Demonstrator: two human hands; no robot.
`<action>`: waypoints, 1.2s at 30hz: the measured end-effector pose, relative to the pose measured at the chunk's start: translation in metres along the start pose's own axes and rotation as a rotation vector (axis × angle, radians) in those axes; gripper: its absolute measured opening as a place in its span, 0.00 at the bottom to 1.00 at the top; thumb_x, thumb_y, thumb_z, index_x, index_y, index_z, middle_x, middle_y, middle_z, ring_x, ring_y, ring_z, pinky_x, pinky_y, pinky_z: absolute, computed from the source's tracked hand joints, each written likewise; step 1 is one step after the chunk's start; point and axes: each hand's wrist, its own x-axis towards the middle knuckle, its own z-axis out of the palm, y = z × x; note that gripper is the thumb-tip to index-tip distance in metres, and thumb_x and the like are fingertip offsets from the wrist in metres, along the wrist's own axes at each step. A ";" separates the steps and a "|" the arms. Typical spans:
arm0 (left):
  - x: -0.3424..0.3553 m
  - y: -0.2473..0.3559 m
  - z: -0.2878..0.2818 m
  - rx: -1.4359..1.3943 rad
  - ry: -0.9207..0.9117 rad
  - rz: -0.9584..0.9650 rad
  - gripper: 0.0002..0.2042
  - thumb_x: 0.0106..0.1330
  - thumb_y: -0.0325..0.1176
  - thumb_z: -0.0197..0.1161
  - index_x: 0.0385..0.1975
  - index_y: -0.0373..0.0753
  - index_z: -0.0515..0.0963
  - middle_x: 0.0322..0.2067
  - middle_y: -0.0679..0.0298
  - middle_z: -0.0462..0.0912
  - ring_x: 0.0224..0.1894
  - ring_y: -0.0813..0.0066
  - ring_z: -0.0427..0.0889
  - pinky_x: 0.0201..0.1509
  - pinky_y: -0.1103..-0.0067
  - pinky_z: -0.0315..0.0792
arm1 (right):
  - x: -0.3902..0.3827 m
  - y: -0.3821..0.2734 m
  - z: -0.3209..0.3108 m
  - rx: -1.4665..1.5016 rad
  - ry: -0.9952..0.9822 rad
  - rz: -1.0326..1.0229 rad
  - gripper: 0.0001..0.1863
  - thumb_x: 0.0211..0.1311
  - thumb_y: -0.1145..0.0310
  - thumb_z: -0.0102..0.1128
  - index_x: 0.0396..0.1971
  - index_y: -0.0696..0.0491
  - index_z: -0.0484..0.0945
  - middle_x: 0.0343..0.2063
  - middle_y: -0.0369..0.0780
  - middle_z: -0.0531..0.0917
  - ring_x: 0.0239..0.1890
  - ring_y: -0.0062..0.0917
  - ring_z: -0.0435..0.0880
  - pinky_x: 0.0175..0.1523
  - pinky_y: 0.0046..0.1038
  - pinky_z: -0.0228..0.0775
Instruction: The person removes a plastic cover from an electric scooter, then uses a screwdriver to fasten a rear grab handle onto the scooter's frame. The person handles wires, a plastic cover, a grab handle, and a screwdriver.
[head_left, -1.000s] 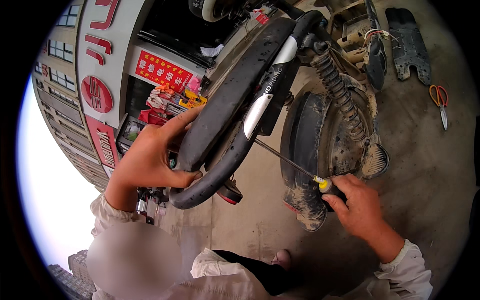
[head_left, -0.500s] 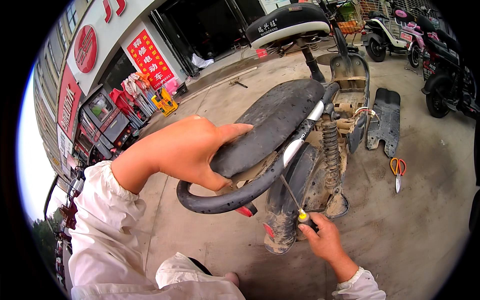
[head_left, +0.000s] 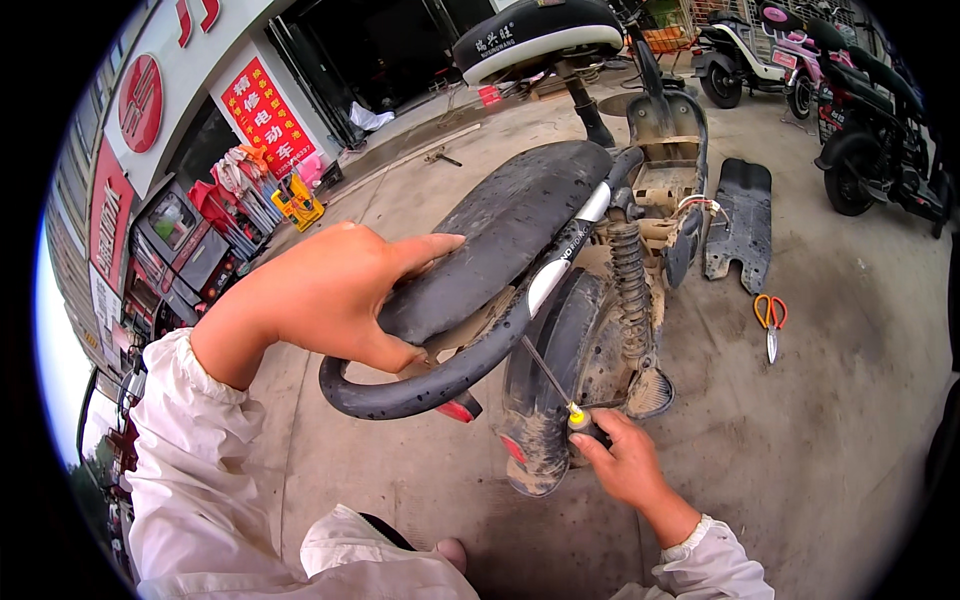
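Note:
My left hand (head_left: 315, 300) grips the rear end of a black padded seat (head_left: 515, 235) on an electric scooter, one finger stretched over its top and another at its lower edge. A curved black grab rail (head_left: 425, 397) with white patches loops around the seat's back. My right hand (head_left: 632, 468) is closed round the dark handle of a screwdriver (head_left: 578, 417) with a yellow collar. Its thin shaft slants up to the underside of the rail, where the tip is hidden. Below are the muddy rear mudguard (head_left: 530, 440) and a coil spring shock absorber (head_left: 631, 290).
Orange-handled scissors (head_left: 771, 325) and a black floor panel (head_left: 740, 222) lie on the concrete to the right. The scooter's front saddle (head_left: 537, 40) rises beyond. Parked scooters (head_left: 850, 150) stand at far right. A grey three-wheeler (head_left: 180, 240) is at left.
The whole scene has shifted slightly left and up in the picture as my head moved. Both hands keep their holds on the seat and screwdriver.

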 end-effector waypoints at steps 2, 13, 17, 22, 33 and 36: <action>0.001 0.000 0.000 -0.014 0.015 0.018 0.45 0.39 0.40 0.76 0.63 0.36 0.69 0.29 0.54 0.85 0.24 0.59 0.84 0.31 0.74 0.75 | 0.000 0.000 -0.001 0.001 0.000 -0.003 0.17 0.64 0.59 0.64 0.47 0.52 0.79 0.41 0.43 0.83 0.44 0.42 0.82 0.47 0.35 0.73; 0.005 0.003 -0.001 -0.058 0.027 0.016 0.44 0.38 0.39 0.76 0.62 0.35 0.71 0.27 0.53 0.84 0.24 0.59 0.84 0.33 0.76 0.77 | 0.004 0.013 0.009 0.143 0.048 -0.037 0.15 0.66 0.67 0.62 0.48 0.58 0.75 0.42 0.47 0.80 0.45 0.38 0.78 0.53 0.32 0.69; 0.004 0.005 0.000 -0.059 0.035 0.005 0.43 0.37 0.37 0.75 0.61 0.33 0.71 0.27 0.51 0.84 0.25 0.58 0.84 0.33 0.76 0.77 | 0.003 0.021 0.024 0.252 0.104 -0.035 0.18 0.67 0.66 0.61 0.52 0.59 0.72 0.45 0.49 0.77 0.49 0.43 0.77 0.55 0.36 0.67; 0.005 0.003 0.004 -0.060 0.033 0.010 0.45 0.36 0.35 0.73 0.63 0.33 0.70 0.28 0.51 0.84 0.26 0.60 0.86 0.37 0.77 0.81 | 0.003 0.031 0.028 0.228 0.217 -0.022 0.18 0.64 0.69 0.63 0.49 0.58 0.69 0.43 0.44 0.74 0.48 0.33 0.73 0.58 0.31 0.64; 0.004 0.001 -0.003 -0.050 0.017 -0.014 0.44 0.36 0.35 0.72 0.63 0.33 0.70 0.27 0.51 0.84 0.24 0.58 0.85 0.35 0.78 0.78 | 0.006 0.029 0.037 0.265 0.327 0.008 0.16 0.58 0.72 0.67 0.45 0.58 0.75 0.41 0.43 0.75 0.46 0.36 0.75 0.56 0.31 0.66; 0.002 -0.003 0.001 -0.061 0.063 0.057 0.46 0.36 0.35 0.71 0.65 0.34 0.68 0.26 0.51 0.83 0.23 0.57 0.85 0.35 0.76 0.78 | 0.007 0.020 0.039 0.239 0.368 -0.005 0.16 0.58 0.73 0.66 0.46 0.58 0.76 0.42 0.44 0.76 0.47 0.37 0.76 0.55 0.32 0.67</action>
